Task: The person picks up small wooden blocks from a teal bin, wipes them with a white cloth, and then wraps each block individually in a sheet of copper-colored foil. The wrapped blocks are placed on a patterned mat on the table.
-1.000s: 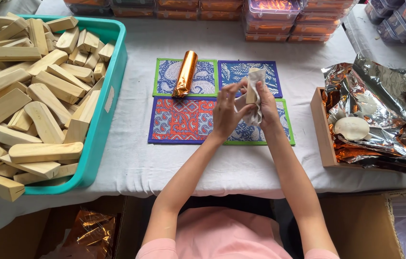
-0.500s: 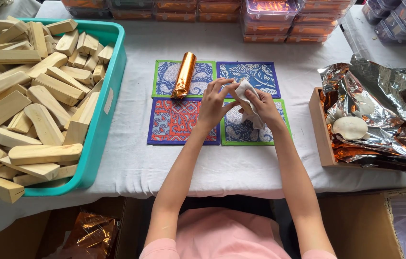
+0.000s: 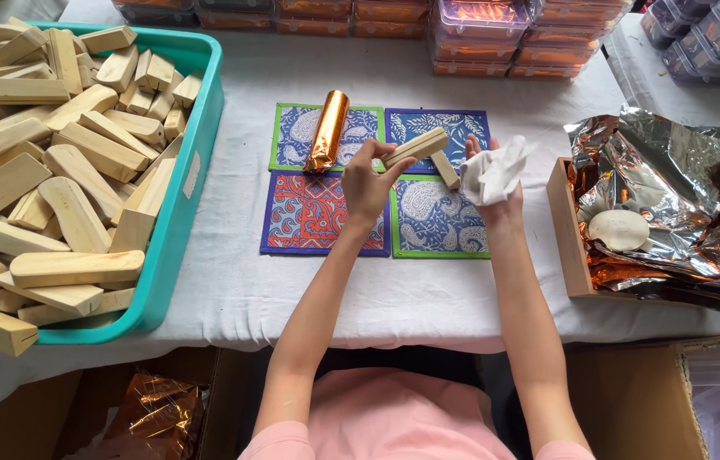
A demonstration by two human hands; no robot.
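My left hand [image 3: 365, 181] holds a pale wooden block [image 3: 415, 147] above four patterned mats [image 3: 326, 213]. My right hand [image 3: 490, 183] grips a crumpled white cloth [image 3: 496, 169], and a second short wooden piece [image 3: 444, 169] shows between the hands; whether my right hand holds it I cannot tell. A block wrapped in copper foil [image 3: 328, 130] lies on the green-edged mat at the back left.
A teal bin [image 3: 181, 204] full of several bare wooden blocks stands at the left. A wooden tray [image 3: 566, 230] with crinkled foil sheets [image 3: 675, 187] and a white round pad [image 3: 621, 229] sits at the right. Stacked plastic boxes [image 3: 487, 30] line the back.
The hands have come apart: the left now holds the wooden block clear of the cloth, and the right has drawn the cloth off to the right.
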